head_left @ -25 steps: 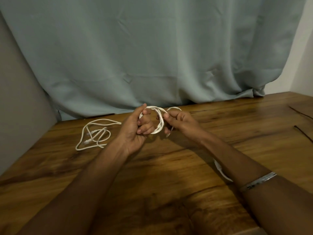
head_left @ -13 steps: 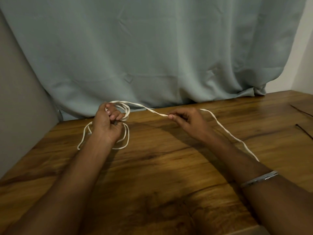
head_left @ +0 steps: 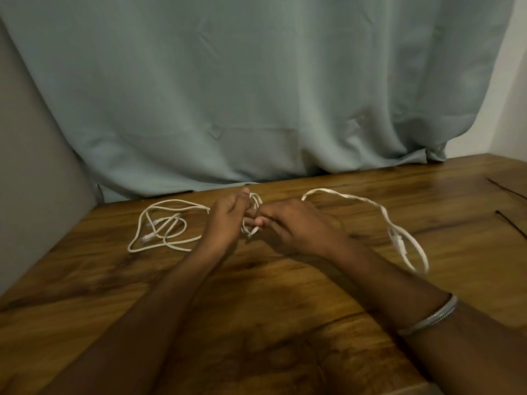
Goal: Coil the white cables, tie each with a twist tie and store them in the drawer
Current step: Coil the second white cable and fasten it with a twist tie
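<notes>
- your left hand (head_left: 225, 220) has its fingers (head_left: 251, 222) clenched round the small coil (head_left: 252, 215), keeping the loops from springing apart.
- your right hand (head_left: 288, 223) pinches the cable beside that coil, ready to feed another turn.
- the free tail (head_left: 382, 215) swings out right of your fingers, slack for winding.
- a second cable (head_left: 162, 226) lies loose on the desk (head_left: 285, 295) to their left, waiting.

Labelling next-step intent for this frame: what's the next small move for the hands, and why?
Probably draw in another loop: the right hand brings the loose tail to the coil held in the left hand. The tail trails free to the right above the table, so the coil isn't finished and tying seems premature. The second cable lies untouched at left.
</notes>
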The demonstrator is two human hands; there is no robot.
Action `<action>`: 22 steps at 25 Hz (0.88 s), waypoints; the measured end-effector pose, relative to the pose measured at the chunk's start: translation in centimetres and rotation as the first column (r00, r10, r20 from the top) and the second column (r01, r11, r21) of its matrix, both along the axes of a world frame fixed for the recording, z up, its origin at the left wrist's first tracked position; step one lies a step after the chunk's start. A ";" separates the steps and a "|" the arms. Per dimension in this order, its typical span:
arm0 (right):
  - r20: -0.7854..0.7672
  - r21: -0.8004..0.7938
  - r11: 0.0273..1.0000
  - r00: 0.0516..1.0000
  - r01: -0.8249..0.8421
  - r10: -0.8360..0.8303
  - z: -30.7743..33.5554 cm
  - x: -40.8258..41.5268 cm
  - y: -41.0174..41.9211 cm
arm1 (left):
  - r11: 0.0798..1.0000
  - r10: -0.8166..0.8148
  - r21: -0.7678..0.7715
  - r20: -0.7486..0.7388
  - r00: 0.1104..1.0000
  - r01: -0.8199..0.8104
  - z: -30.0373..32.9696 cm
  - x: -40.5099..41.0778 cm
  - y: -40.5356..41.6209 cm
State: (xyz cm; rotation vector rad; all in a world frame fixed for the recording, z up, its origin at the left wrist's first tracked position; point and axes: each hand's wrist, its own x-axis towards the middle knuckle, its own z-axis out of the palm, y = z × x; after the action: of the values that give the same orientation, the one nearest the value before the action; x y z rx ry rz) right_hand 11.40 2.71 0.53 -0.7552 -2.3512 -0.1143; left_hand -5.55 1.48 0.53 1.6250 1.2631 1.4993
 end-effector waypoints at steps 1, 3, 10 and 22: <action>-0.058 -0.051 0.999 0.998 -0.011 0.008 0.1 0.0 -0.1 | 1.000 -0.016 0.000 -0.040 0.999 0.016 -0.4 0.3 0.0; -0.192 -0.164 0.985 0.981 -0.063 0.031 -0.2 0.0 0.0 | 0.988 -0.123 -0.096 0.015 0.992 0.124 -0.7 0.7 -0.1; -0.535 -0.381 0.897 0.844 -0.224 -0.016 0.5 1.3 0.8 | 0.767 -0.373 -0.404 0.352 0.859 0.498 0.3 1.4 -0.8; -0.709 -0.656 0.417 0.703 -0.629 -0.055 -0.6 0.4 0.9 | 0.831 -0.256 -0.261 0.603 0.755 0.491 1.5 0.6 -0.4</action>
State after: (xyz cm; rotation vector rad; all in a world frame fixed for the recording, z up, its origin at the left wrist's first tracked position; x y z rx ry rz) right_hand 11.75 3.60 -0.07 -0.5936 -1.6506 1.4545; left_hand -4.98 1.06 2.02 0.9886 0.7777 1.2069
